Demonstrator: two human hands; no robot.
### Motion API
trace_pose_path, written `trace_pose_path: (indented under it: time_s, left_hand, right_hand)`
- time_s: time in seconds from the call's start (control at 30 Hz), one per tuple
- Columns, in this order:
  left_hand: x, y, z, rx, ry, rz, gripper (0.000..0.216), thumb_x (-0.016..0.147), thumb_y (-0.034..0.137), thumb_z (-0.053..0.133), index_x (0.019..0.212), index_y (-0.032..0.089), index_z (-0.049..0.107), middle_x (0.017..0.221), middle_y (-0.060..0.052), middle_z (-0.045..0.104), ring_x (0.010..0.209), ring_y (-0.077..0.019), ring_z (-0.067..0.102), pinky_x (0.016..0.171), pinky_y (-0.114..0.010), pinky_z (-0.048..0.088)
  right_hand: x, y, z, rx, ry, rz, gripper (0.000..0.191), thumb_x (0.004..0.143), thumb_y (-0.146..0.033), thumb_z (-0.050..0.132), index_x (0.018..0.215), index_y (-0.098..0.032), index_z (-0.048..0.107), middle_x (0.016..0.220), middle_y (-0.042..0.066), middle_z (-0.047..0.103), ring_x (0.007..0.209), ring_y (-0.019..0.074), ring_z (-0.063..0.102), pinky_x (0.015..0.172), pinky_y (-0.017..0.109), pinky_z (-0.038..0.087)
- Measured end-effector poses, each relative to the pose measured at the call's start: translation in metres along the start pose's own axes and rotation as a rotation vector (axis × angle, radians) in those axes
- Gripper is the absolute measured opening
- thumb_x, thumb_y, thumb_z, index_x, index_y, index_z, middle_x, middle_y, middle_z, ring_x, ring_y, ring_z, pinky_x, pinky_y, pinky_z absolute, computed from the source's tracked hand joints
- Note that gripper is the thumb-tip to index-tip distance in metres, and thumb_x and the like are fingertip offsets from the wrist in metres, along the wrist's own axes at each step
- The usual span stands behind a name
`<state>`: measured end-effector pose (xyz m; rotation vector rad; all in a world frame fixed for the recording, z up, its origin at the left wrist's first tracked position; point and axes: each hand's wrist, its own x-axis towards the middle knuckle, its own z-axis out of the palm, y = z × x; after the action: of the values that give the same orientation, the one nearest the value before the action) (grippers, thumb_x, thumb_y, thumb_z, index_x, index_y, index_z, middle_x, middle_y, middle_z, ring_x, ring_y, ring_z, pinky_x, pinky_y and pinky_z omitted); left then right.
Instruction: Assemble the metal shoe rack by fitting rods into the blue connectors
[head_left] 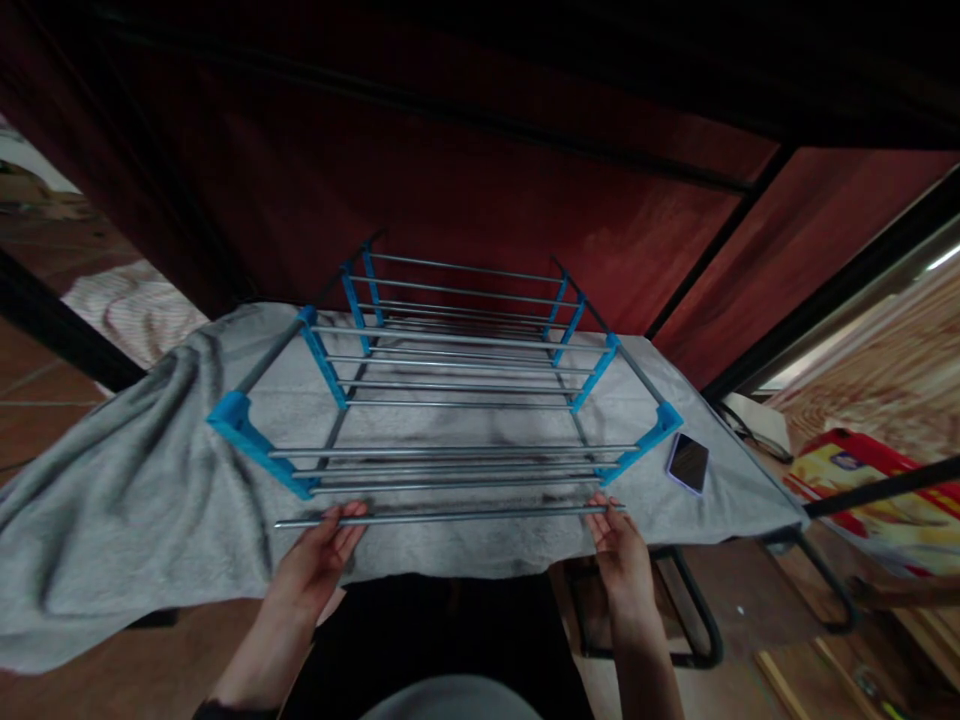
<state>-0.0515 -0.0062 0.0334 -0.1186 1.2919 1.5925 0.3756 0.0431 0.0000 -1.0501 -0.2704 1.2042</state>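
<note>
A loose metal rod (472,516) runs level across the front, gripped near both ends. My left hand (322,545) closes its fingers on the left part, with a short length jutting out past it. Near the other end, my right hand (615,540) pinches the rod between thumb and fingers. Just beyond stands a rack of metal rods with blue plastic brackets; its front left bracket (255,445) and front right bracket (645,445) carry several cross rods (465,452). The held rod lies apart from these, on my side of the rack.
A grey blanket (180,470) covers the surface under the rack and hangs in folds at left. A phone (688,463) lies right of the rack. Behind rises a dark red panel (465,190). At far right are a red and yellow package (862,490) and black metal tubing (697,610).
</note>
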Motion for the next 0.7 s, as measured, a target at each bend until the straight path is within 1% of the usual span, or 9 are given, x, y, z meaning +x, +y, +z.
trace_pose_path:
  time_s: [0.13,0.27,0.4,0.53,0.7]
  left_hand:
    - [-0.007,-0.019,0.006,-0.001,-0.041,-0.024,0.022,0.088,-0.001,0.048,0.082,0.012,0.064,0.083,-0.009,0.074,0.079,-0.0179,0.075,0.077,-0.03,0.063]
    - [-0.009,-0.034,0.01,-0.016,-0.078,-0.044,0.019,0.089,-0.001,0.051,0.082,0.011,0.065,0.087,-0.012,0.075,0.083,-0.0203,0.075,0.079,-0.032,0.063]
    - [-0.013,-0.041,0.017,-0.04,-0.081,-0.078,0.018,0.086,-0.002,0.055,0.08,0.012,0.065,0.087,-0.013,0.076,0.085,-0.0222,0.076,0.081,-0.034,0.063]
    - [-0.02,-0.045,0.022,-0.049,-0.096,-0.097,0.017,0.083,-0.002,0.059,0.076,0.013,0.064,0.086,-0.011,0.076,0.087,-0.0237,0.076,0.086,-0.037,0.062]
    - [-0.025,-0.053,0.024,-0.051,-0.133,-0.1,0.019,0.081,-0.005,0.059,0.08,0.012,0.066,0.09,-0.013,0.076,0.088,-0.0239,0.075,0.088,-0.038,0.061]
  right_hand:
    - [0.002,0.012,-0.002,-0.053,0.017,0.035,0.022,0.066,-0.026,0.081,0.082,-0.022,0.066,0.09,0.001,0.074,0.088,0.0167,0.071,0.083,0.032,0.06]
    - [-0.004,0.026,0.0,-0.113,-0.02,0.086,0.024,0.063,-0.027,0.082,0.081,-0.022,0.067,0.09,0.001,0.073,0.089,0.019,0.07,0.085,0.036,0.06]
    - [-0.016,0.038,0.008,-0.15,-0.091,0.077,0.02,0.062,-0.026,0.081,0.077,-0.024,0.068,0.089,0.0,0.072,0.086,0.0195,0.069,0.09,0.039,0.057]
    - [-0.024,0.045,0.015,-0.177,-0.17,0.08,0.019,0.063,-0.027,0.079,0.08,-0.024,0.069,0.091,0.002,0.073,0.09,0.0226,0.069,0.091,0.043,0.056]
    - [-0.029,0.054,0.02,-0.179,-0.206,0.129,0.017,0.066,-0.028,0.076,0.081,-0.024,0.068,0.092,0.003,0.074,0.091,0.0223,0.069,0.091,0.042,0.056]
